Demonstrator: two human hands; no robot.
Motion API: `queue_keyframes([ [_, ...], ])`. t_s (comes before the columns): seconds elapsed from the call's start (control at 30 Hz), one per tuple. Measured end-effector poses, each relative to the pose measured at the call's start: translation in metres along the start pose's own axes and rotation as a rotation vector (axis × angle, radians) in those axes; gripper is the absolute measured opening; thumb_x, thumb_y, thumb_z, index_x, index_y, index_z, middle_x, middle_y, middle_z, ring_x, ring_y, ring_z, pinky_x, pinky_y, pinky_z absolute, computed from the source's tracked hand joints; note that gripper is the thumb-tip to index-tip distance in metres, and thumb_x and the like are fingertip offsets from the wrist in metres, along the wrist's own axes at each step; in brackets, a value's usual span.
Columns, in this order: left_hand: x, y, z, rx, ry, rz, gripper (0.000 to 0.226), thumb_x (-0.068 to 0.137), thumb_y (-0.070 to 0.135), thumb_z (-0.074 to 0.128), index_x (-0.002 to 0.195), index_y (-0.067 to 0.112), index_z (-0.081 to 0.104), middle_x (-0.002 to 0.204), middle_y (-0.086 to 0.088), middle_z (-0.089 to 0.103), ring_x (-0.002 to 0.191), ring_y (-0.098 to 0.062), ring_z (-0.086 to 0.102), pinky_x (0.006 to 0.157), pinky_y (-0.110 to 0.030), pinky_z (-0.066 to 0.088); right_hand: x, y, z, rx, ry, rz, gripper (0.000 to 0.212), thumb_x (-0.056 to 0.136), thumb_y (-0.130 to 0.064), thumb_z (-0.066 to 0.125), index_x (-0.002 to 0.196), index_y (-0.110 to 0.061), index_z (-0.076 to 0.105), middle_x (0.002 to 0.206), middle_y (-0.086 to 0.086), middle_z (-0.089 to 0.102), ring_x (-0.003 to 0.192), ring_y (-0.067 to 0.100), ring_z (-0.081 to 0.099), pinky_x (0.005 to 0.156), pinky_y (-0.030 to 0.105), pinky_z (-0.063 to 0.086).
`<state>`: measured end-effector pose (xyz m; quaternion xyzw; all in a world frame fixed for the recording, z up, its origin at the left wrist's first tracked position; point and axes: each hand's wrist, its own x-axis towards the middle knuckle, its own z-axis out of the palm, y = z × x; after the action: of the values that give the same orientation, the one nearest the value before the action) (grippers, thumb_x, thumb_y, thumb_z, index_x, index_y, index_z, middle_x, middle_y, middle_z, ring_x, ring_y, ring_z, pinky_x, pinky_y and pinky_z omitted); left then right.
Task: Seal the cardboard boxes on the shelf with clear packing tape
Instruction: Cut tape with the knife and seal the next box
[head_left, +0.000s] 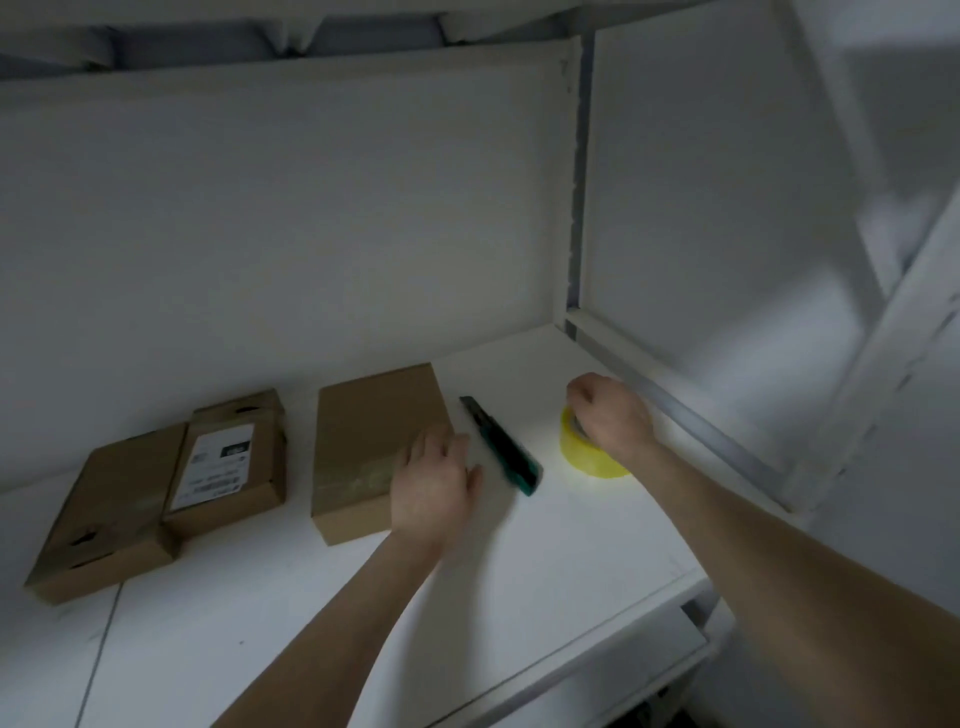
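Note:
Three flat cardboard boxes lie on the white shelf (519, 597). The middle box (369, 431) has a strip of clear tape across its near end. My left hand (434, 483) rests on that box's near right corner, fingers relaxed and spread. My right hand (608, 413) grips the yellowish roll of clear packing tape (589, 454), which sits on the shelf to the right. Further left, a box with a white label (228, 457) leans against a plain box (111, 514).
A teal and black utility knife (501, 444) lies on the shelf between the middle box and the tape roll. The shelf's back wall and right side panel (727, 208) enclose the space. A metal rail (701, 426) runs along the right edge.

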<state>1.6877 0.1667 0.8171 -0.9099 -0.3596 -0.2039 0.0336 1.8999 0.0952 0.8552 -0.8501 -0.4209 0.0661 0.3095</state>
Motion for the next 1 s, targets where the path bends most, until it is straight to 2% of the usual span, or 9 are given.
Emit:
queue_keyframes([
  [0.1,0.010,0.041,-0.004,-0.228,0.028,0.124,0.037,0.084,0.026,0.046,0.114,0.013,0.063,0.105,-0.006,0.065,0.085,-0.027,0.066,0.058,-0.032,0.052,-0.016,0.020,-0.013,-0.032,-0.094,0.020,0.025,0.091,-0.028,0.054,0.105,-0.020,0.072,0.112,0.007,0.070,0.108,0.028,0.062,0.085,0.031,0.047],
  [0.2,0.022,0.076,0.012,-0.382,-0.185,0.046,0.055,0.090,0.018,0.055,0.142,0.016,0.038,0.133,-0.001,0.052,0.114,-0.020,0.057,0.084,-0.034,0.048,-0.029,0.034,-0.018,-0.093,-0.214,0.005,0.038,0.089,-0.029,0.057,0.126,-0.025,0.063,0.128,-0.001,0.064,0.119,0.022,0.057,0.097,0.030,0.046],
  [0.3,0.034,0.094,0.031,-0.606,-0.307,-0.216,0.070,0.087,0.019,0.064,0.147,0.007,0.028,0.141,-0.010,0.047,0.125,-0.023,0.051,0.099,-0.030,0.040,-0.031,0.048,-0.012,-0.294,-0.333,-0.037,0.054,0.089,-0.024,0.057,0.142,-0.026,0.047,0.144,0.004,0.048,0.132,0.023,0.045,0.106,0.030,0.039],
  [0.5,0.038,0.116,0.049,-0.852,-0.264,-0.503,0.037,0.084,0.020,0.070,0.116,0.008,0.056,0.104,-0.002,0.066,0.096,-0.018,0.060,0.074,-0.017,0.038,-0.028,0.052,-0.008,-0.415,-0.248,-0.101,0.045,0.098,-0.017,0.044,0.142,-0.030,0.046,0.141,0.003,0.050,0.134,0.020,0.040,0.111,0.033,0.028],
  [0.63,0.045,0.109,0.043,-0.938,-0.155,-0.501,0.013,0.082,0.016,0.071,0.085,0.017,0.059,0.082,0.006,0.061,0.081,-0.015,0.058,0.069,-0.023,0.041,-0.024,0.045,-0.024,-0.346,-0.261,-0.163,0.043,0.096,-0.027,0.046,0.138,-0.034,0.051,0.140,-0.001,0.054,0.133,0.019,0.044,0.117,0.038,0.017],
  [0.7,0.048,0.106,0.033,-0.972,-0.105,-0.501,0.016,0.082,0.015,0.071,0.076,0.021,0.058,0.076,0.007,0.062,0.078,-0.015,0.060,0.069,-0.026,0.045,-0.024,0.035,-0.034,-0.275,-0.251,-0.188,0.041,0.091,-0.038,0.049,0.128,-0.030,0.061,0.130,0.002,0.062,0.124,0.023,0.052,0.111,0.037,0.029],
  [0.8,0.052,0.101,0.011,-0.997,-0.038,-0.482,0.012,0.083,0.013,0.069,0.076,0.017,0.061,0.073,0.006,0.062,0.074,-0.014,0.059,0.067,-0.026,0.045,-0.028,0.018,-0.043,-0.086,-0.208,-0.158,0.046,0.077,-0.051,0.050,0.110,-0.027,0.072,0.113,0.005,0.070,0.107,0.027,0.061,0.085,0.031,0.047],
  [0.93,0.053,0.086,-0.021,-0.984,0.013,-0.458,0.014,0.082,0.018,0.072,0.091,0.015,0.062,0.079,0.005,0.062,0.077,-0.015,0.059,0.071,-0.027,0.048,-0.024,0.000,-0.039,0.035,-0.186,-0.157,0.023,0.082,-0.037,0.063,0.101,-0.028,0.074,0.102,0.001,0.072,0.099,0.024,0.064,0.071,0.027,0.043],
  [1.0,0.051,0.077,-0.035,-0.963,0.027,-0.452,0.018,0.080,0.021,0.074,0.093,0.016,0.062,0.078,0.008,0.061,0.073,-0.009,0.057,0.065,-0.017,0.046,-0.025,-0.012,-0.038,0.059,-0.175,-0.175,0.022,0.081,-0.036,0.064,0.099,-0.028,0.074,0.099,-0.002,0.071,0.097,0.021,0.064,0.069,0.026,0.040],
])
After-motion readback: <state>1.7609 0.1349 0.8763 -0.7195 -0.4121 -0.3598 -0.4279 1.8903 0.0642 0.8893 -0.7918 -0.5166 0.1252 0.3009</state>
